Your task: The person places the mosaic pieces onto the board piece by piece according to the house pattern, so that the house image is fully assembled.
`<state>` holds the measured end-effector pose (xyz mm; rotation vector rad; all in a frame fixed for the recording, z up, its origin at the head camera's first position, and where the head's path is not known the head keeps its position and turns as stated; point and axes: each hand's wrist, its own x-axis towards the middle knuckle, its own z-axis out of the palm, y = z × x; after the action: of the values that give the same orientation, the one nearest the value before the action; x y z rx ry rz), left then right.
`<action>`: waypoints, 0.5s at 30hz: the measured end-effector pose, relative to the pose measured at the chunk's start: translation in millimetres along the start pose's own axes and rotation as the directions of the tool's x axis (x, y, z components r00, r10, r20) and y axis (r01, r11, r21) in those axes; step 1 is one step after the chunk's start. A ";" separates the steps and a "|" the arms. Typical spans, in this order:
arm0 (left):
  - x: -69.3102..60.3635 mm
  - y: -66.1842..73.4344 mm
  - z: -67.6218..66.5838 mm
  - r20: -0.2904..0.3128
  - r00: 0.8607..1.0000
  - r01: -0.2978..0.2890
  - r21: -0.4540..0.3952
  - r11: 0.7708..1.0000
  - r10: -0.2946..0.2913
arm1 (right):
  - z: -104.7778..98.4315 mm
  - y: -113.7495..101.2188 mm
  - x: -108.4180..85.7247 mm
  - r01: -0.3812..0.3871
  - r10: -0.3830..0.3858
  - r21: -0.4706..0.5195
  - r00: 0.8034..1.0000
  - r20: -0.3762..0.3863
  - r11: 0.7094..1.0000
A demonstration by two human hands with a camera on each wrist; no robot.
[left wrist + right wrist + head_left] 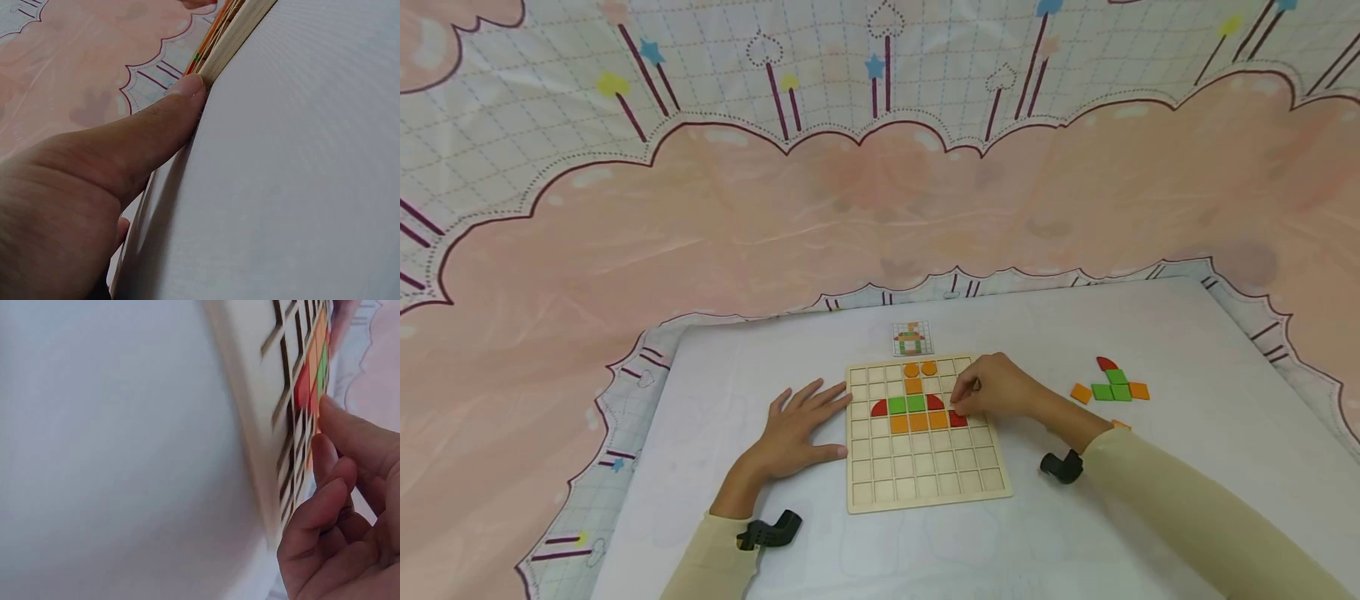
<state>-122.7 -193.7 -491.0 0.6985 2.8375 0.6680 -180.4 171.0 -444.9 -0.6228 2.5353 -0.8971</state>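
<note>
One grid board (926, 466) lies flat on the white table (775, 342); read the clock from its centre. Your left hand (801, 429) is at nine o'clock, fingers spread, thumb touching the board's edge. Your right hand (996, 386) is at two o'clock, over the board, fingers curled in close to the thumb, tips down by a red tile (957, 420) — cannot tell whether they pinch anything.

Set on the board, toward twelve: two orange discs (912, 370), an orange square (913, 386) below. Next row, two green squares (897, 405) between two red curved tiles (879, 408). Under those, three orange squares (919, 422) in line, the red tile by your right fingertips at their three o'clock end.

Pattern card (912, 338) just beyond the board, twelve o'clock. Loose tiles (1118, 392) well apart, between two and three — one red, three green, three orange, the nearest orange partly hidden by your right sleeve (1180, 492).
</note>
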 end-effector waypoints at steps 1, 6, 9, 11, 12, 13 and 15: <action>0.0 0.1 -0.2 0.000 1.000 0.000 0.000 1.000 0.000 | -5.2 3.8 -3.3 0.003 -0.003 -0.001 1.000 -0.001 1.000; 0.0 -0.5 -0.5 -0.002 1.000 -0.004 -0.002 1.000 0.004 | -33.2 26.2 -20.1 0.017 -0.018 -0.022 1.000 -0.016 1.000; 0.1 -1.7 0.3 -0.004 1.000 -0.006 0.005 1.000 0.006 | -50.4 39.7 -30.7 0.028 -0.030 -0.067 0.999 -0.024 0.997; 0.2 -2.7 1.1 -0.008 1.000 -0.008 0.009 1.000 0.008 | -60.4 48.2 -38.0 0.019 -0.021 -0.095 0.999 -0.025 0.995; 0.3 -3.3 1.6 -0.010 1.000 -0.010 0.012 1.000 0.010 | -65.1 52.2 -42.0 0.006 -0.009 -0.105 1.000 -0.026 0.994; 0.4 -4.0 2.1 -0.013 1.000 -0.011 0.013 1.000 0.012 | -69.5 56.0 -45.8 -0.004 0.001 -0.116 1.000 -0.028 0.993; 0.7 -4.8 2.7 -0.017 1.000 -0.017 0.016 1.000 0.017 | -77.3 63.6 -53.6 -0.040 0.036 -0.121 0.999 -0.033 0.992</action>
<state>-124.7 -196.2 -495.7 0.7240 2.8587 0.6585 -191.1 281.3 -420.1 -0.5990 2.6358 -0.7497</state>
